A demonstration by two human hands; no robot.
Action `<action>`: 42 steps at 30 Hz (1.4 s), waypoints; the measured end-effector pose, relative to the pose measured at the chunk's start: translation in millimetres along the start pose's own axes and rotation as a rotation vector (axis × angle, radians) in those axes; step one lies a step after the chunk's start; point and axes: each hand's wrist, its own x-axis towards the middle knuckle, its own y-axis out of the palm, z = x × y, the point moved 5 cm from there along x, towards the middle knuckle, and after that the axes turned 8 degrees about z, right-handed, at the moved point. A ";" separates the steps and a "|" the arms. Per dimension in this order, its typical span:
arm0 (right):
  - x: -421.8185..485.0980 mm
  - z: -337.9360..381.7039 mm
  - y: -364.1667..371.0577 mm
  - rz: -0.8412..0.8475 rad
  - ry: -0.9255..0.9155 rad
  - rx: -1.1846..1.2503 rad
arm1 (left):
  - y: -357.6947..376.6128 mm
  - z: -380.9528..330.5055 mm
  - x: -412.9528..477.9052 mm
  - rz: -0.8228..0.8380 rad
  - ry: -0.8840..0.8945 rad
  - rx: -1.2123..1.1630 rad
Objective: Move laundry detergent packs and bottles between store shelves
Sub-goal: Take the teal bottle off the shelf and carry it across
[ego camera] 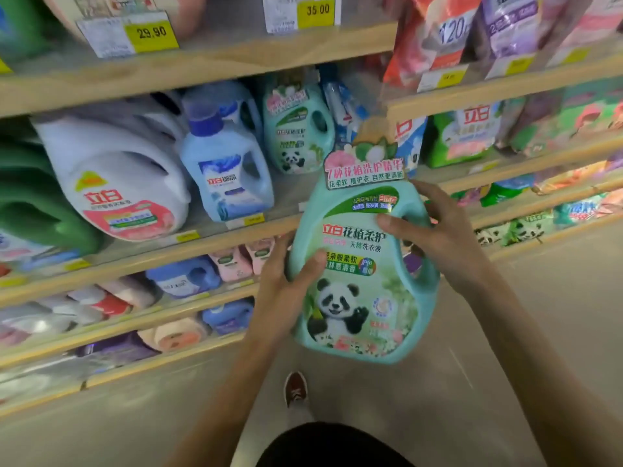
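Risk, I judge, is a slip; teal panda bottle point(362, 264) hangs mid-frame in the air, off the shelves, left hand point(286, 291) gripping its lower side, right hand point(441, 237) clasping the handle; weight could twist it floorward.

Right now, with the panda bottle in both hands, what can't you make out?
Head view throughout.
1. Cap of the bottle: motion-blurred.
2. Left hand fingertips: hidden behind the bottle.
3. Right hand palm: hidden against the handle.
4. Shelf tags under the middle row: too small and blurred to read.
5. Packs, top right: cut off by the top edge.
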 end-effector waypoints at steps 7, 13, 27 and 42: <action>-42.5 -58.9 -27.3 0.073 0.086 0.015 | 39.4 52.9 -49.5 -0.064 -0.118 0.035; -62.2 -87.4 -45.2 0.081 0.116 0.061 | 65.8 71.6 -73.1 -0.031 -0.192 0.011; 47.6 -75.2 -20.6 0.231 0.018 -0.040 | 17.6 94.7 22.7 -0.024 -0.181 -0.016; 215.2 -18.0 23.3 0.268 -0.286 -0.099 | -74.3 34.4 204.0 0.023 0.018 0.216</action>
